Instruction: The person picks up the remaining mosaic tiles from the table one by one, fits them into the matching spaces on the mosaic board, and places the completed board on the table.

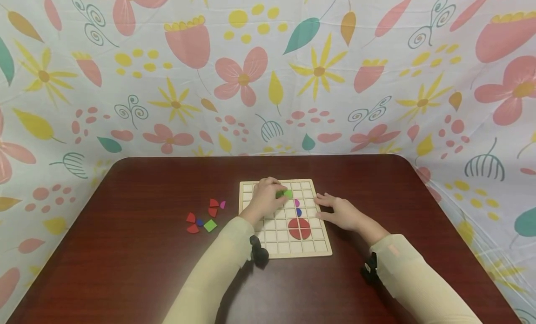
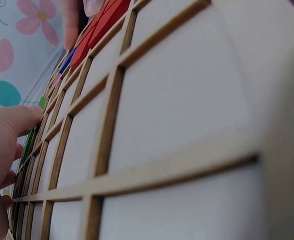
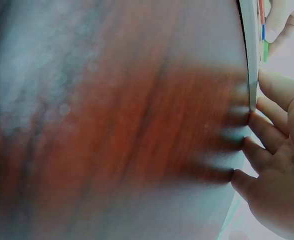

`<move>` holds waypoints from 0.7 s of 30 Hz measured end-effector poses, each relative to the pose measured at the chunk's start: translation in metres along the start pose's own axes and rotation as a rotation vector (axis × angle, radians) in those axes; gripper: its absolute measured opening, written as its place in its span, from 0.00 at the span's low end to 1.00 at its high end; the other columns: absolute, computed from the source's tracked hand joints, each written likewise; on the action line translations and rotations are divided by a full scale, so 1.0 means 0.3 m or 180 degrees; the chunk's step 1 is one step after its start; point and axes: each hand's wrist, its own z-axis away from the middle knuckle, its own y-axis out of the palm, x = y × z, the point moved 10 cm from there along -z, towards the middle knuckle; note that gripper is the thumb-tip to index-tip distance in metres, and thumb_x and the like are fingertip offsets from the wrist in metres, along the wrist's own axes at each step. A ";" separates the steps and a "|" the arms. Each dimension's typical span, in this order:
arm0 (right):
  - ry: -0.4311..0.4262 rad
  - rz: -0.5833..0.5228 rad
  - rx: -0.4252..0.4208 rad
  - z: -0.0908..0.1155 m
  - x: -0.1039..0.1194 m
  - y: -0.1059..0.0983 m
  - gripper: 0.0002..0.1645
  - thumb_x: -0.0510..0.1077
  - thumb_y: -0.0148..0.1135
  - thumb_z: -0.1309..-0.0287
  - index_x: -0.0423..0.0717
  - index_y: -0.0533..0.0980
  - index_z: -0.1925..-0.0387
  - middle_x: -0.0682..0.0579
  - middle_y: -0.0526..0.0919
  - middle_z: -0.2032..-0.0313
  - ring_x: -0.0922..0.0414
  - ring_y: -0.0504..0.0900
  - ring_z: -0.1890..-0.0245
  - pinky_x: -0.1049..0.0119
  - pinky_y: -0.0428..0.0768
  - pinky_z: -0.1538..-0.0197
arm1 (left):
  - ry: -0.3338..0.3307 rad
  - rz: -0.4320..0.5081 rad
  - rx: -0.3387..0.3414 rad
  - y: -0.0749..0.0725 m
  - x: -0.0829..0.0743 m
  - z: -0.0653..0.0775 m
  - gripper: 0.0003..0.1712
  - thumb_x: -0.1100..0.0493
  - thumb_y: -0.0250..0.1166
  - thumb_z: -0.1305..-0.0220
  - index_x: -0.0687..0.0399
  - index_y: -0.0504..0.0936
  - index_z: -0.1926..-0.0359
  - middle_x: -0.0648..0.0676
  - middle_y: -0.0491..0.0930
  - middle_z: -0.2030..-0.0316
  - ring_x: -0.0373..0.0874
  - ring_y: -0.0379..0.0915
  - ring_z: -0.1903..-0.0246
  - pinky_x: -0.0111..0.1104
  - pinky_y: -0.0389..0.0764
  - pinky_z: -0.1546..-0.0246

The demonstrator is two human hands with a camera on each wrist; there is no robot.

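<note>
My left hand point(image 1: 264, 198) reaches over the upper part of a wooden grid board point(image 1: 286, 256), thumb and fingers bent round a green piece point(image 1: 279, 194). Its exact shape is partly hidden by the fingers. Beside it, a green square point(image 1: 288, 193) sits in a cell, near the thumb tip in the left wrist view. Below are a magenta half-circle point(image 1: 297, 203), a blue half-circle point(image 1: 299, 212) and red quarter pieces point(image 1: 294, 224) forming a circle. Along the board's right edge rests my right hand point(image 1: 341, 213), fingers spread, fingertips on the table, thumb by the rim.
Left of the board on the dark wooden table point(image 1: 125, 249) lie loose pieces: several red quarter-circles point(image 1: 214, 203), a magenta half-circle point(image 1: 223, 205), a blue piece point(image 1: 199, 223) and a green square point(image 1: 210, 226). A flower-patterned cloth point(image 1: 243, 110) hangs behind the table.
</note>
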 end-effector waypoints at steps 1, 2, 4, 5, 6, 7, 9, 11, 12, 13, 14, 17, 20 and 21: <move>0.0000 0.0001 0.0001 -0.001 0.000 0.000 0.35 0.50 0.61 0.40 0.41 0.65 0.35 0.42 0.63 0.32 0.39 0.50 0.29 0.40 0.60 0.34 | -0.0008 0.0012 0.0004 -0.001 -0.001 0.000 0.20 0.46 0.59 0.35 0.43 0.79 0.44 0.51 0.68 0.40 0.50 0.57 0.39 0.48 0.60 0.42; 0.0000 0.0001 0.0002 -0.001 -0.001 -0.001 0.35 0.50 0.61 0.40 0.41 0.65 0.35 0.42 0.63 0.32 0.39 0.50 0.29 0.40 0.60 0.34 | -0.0012 0.0021 0.0007 -0.003 -0.003 0.000 0.20 0.46 0.59 0.35 0.43 0.79 0.44 0.51 0.68 0.40 0.50 0.57 0.39 0.49 0.60 0.42; 0.0006 -0.0006 0.0000 -0.001 0.000 -0.003 0.35 0.50 0.61 0.40 0.41 0.65 0.35 0.42 0.63 0.32 0.39 0.50 0.29 0.40 0.59 0.34 | -0.0018 0.0028 0.0008 -0.005 -0.006 -0.001 0.20 0.46 0.59 0.35 0.44 0.79 0.44 0.51 0.68 0.40 0.51 0.57 0.38 0.49 0.60 0.42; 0.0010 -0.0005 0.0001 -0.002 -0.001 -0.003 0.35 0.50 0.61 0.40 0.41 0.65 0.35 0.42 0.63 0.32 0.39 0.50 0.29 0.40 0.59 0.34 | -0.0024 0.0024 0.0015 -0.006 -0.007 -0.002 0.20 0.46 0.59 0.35 0.44 0.79 0.44 0.51 0.68 0.40 0.51 0.57 0.39 0.49 0.60 0.42; 0.0007 -0.0003 0.0002 -0.002 0.000 -0.003 0.35 0.50 0.61 0.40 0.41 0.65 0.35 0.42 0.63 0.32 0.39 0.50 0.29 0.40 0.59 0.34 | -0.0029 0.0034 0.0018 -0.007 -0.008 -0.002 0.21 0.47 0.59 0.35 0.45 0.79 0.44 0.52 0.68 0.40 0.51 0.57 0.39 0.49 0.60 0.42; 0.0006 -0.0002 0.0002 -0.003 -0.001 -0.003 0.35 0.50 0.61 0.40 0.41 0.65 0.35 0.42 0.63 0.32 0.39 0.50 0.29 0.40 0.59 0.34 | -0.0034 0.0038 0.0020 -0.008 -0.009 -0.002 0.21 0.47 0.59 0.35 0.45 0.79 0.44 0.52 0.67 0.40 0.51 0.57 0.39 0.49 0.60 0.42; 0.0009 -0.0007 -0.0002 -0.004 -0.001 -0.002 0.35 0.50 0.61 0.40 0.41 0.65 0.35 0.42 0.63 0.32 0.39 0.50 0.29 0.40 0.59 0.34 | -0.0045 0.0053 0.0021 -0.009 -0.010 -0.001 0.21 0.47 0.59 0.35 0.45 0.79 0.44 0.52 0.68 0.40 0.51 0.57 0.38 0.49 0.60 0.42; 0.0012 -0.0020 -0.0010 -0.005 -0.002 -0.002 0.35 0.50 0.62 0.41 0.41 0.65 0.35 0.43 0.63 0.32 0.40 0.51 0.29 0.40 0.59 0.34 | -0.0050 0.0045 0.0021 -0.009 -0.010 0.000 0.21 0.47 0.59 0.35 0.45 0.79 0.44 0.52 0.68 0.40 0.51 0.57 0.38 0.49 0.60 0.42; -0.0004 -0.0011 -0.0013 -0.006 0.001 -0.002 0.35 0.50 0.61 0.41 0.41 0.65 0.35 0.42 0.63 0.32 0.39 0.51 0.29 0.40 0.59 0.34 | -0.0049 0.0047 0.0019 -0.009 -0.011 0.000 0.21 0.47 0.59 0.35 0.45 0.79 0.44 0.52 0.68 0.40 0.51 0.57 0.38 0.49 0.60 0.41; -0.0012 -0.0005 -0.0015 -0.006 0.002 -0.002 0.35 0.50 0.61 0.40 0.41 0.65 0.35 0.42 0.63 0.32 0.39 0.51 0.29 0.40 0.59 0.34 | -0.0048 0.0034 0.0017 -0.009 -0.011 0.000 0.21 0.47 0.59 0.35 0.45 0.79 0.44 0.52 0.68 0.40 0.51 0.57 0.38 0.49 0.60 0.42; -0.0006 -0.0015 -0.0017 -0.006 0.002 -0.002 0.35 0.50 0.61 0.41 0.41 0.65 0.35 0.42 0.63 0.33 0.39 0.51 0.29 0.40 0.59 0.34 | -0.0046 0.0028 0.0014 -0.009 -0.011 0.000 0.21 0.47 0.60 0.35 0.45 0.79 0.44 0.52 0.68 0.40 0.51 0.57 0.39 0.49 0.61 0.42; 0.0004 -0.0021 -0.0009 -0.005 0.003 -0.001 0.35 0.50 0.61 0.41 0.41 0.65 0.35 0.42 0.63 0.33 0.39 0.51 0.29 0.40 0.59 0.34 | -0.0038 0.0008 0.0005 -0.008 -0.011 0.001 0.21 0.47 0.60 0.36 0.46 0.79 0.44 0.52 0.69 0.40 0.52 0.58 0.39 0.50 0.61 0.42; 0.0034 -0.0023 0.0008 -0.003 0.000 0.000 0.35 0.50 0.61 0.41 0.41 0.65 0.35 0.42 0.63 0.32 0.40 0.51 0.29 0.40 0.58 0.34 | -0.0035 0.0007 -0.0002 -0.009 -0.012 0.001 0.21 0.48 0.60 0.36 0.46 0.79 0.44 0.53 0.69 0.41 0.52 0.58 0.39 0.50 0.62 0.42; 0.0034 -0.0012 0.0014 -0.002 0.001 0.000 0.35 0.50 0.61 0.40 0.41 0.65 0.35 0.42 0.63 0.32 0.39 0.51 0.29 0.40 0.58 0.34 | -0.0039 0.0007 0.0000 -0.009 -0.012 0.001 0.21 0.48 0.60 0.36 0.46 0.79 0.44 0.53 0.69 0.41 0.52 0.58 0.39 0.50 0.62 0.42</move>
